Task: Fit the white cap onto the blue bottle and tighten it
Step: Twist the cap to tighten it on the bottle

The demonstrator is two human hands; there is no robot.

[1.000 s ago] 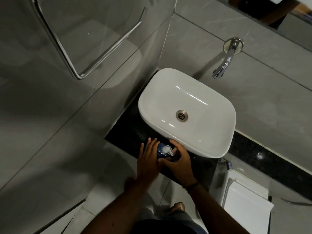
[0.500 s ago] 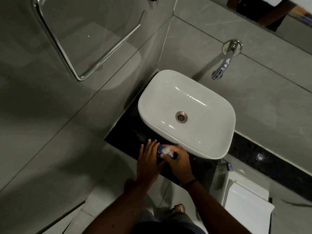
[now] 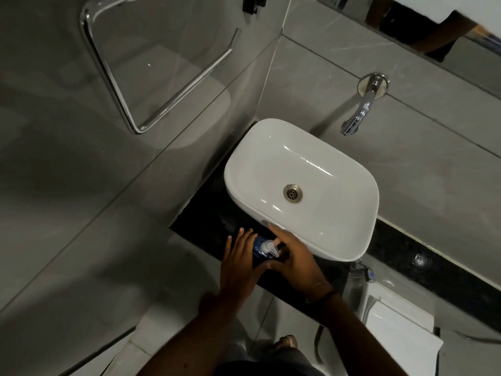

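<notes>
right hand [image 3: 295, 260] shifted over white cap [image 3: 269, 246] | left hand [image 3: 238, 263] cups glossy blue bottle [image 3: 257, 253], right pinches cap

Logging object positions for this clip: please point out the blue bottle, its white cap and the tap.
blue bottle [image 3: 258, 249]: head view, on the bottle's shoulder showing between the hands.
white cap [image 3: 269, 246]: head view, on the cap's pale top.
tap [image 3: 359, 115]: head view, on the curved chrome spout.

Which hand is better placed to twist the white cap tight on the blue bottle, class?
Probably the right hand: its fingers already sit at the white cap. The left hand wraps the blue bottle and can steady it.
</notes>
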